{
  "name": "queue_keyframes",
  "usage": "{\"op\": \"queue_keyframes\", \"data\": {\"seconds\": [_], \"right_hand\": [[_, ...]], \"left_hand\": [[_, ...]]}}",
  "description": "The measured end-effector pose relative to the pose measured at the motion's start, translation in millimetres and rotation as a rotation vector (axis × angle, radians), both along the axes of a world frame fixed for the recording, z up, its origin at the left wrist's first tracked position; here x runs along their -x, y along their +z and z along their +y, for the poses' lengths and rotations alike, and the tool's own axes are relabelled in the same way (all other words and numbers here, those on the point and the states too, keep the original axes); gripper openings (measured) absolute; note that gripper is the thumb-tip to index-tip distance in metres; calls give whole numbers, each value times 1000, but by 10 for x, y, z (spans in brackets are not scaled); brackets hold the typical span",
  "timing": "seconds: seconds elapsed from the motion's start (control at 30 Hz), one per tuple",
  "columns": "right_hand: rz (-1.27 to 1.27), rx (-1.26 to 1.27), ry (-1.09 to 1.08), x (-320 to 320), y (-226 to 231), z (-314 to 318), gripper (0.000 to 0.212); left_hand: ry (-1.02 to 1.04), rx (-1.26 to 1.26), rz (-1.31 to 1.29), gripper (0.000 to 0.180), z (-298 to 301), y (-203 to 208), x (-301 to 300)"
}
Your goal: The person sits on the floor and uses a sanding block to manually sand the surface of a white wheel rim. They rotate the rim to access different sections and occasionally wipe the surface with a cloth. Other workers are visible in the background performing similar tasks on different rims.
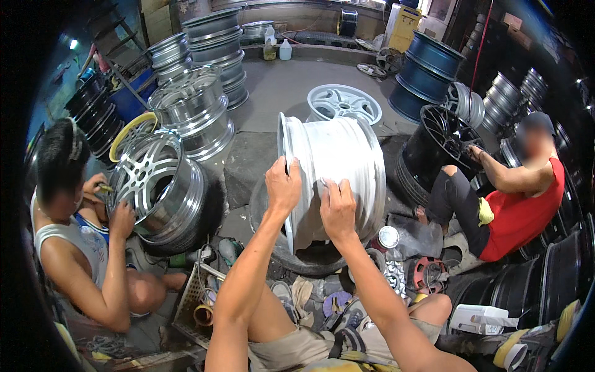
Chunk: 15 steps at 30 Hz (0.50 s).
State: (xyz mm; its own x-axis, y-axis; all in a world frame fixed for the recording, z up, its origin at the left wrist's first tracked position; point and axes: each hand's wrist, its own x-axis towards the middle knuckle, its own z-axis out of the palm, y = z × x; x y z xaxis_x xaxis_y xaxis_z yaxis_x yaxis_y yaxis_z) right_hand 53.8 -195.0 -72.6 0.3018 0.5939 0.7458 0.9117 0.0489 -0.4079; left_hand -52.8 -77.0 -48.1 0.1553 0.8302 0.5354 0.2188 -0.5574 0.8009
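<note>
Apparently rubbing the white wheel point(338, 146) mid-scene on a tire point(307, 265), the left hand point(284, 186) clasps its left lip, the right hand point(338, 208) bunches fingertips, anything pinched unclear; even pressure likely matters next.

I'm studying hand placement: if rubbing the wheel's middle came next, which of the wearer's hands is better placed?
Probably the right hand: it is at the white wheel's broad curved side, nearer the middle, while the left hand is at the wheel's left edge.
</note>
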Motion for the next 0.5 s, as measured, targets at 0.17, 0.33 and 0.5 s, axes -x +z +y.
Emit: {"op": "queue_keyframes", "data": {"seconds": [0.17, 0.33, 0.5], "right_hand": [[26, 6, -8, 49, -66, -124, 24], [69, -15, -6, 67, -28, -49, 22], [26, -31, -12, 34, -28, 25, 23]], "left_hand": [[19, -11, 27, 33, 1, 2, 7], [-10, 3, 14, 33, -8, -4, 22], [16, -29, 30, 33, 23, -29, -14]]}}
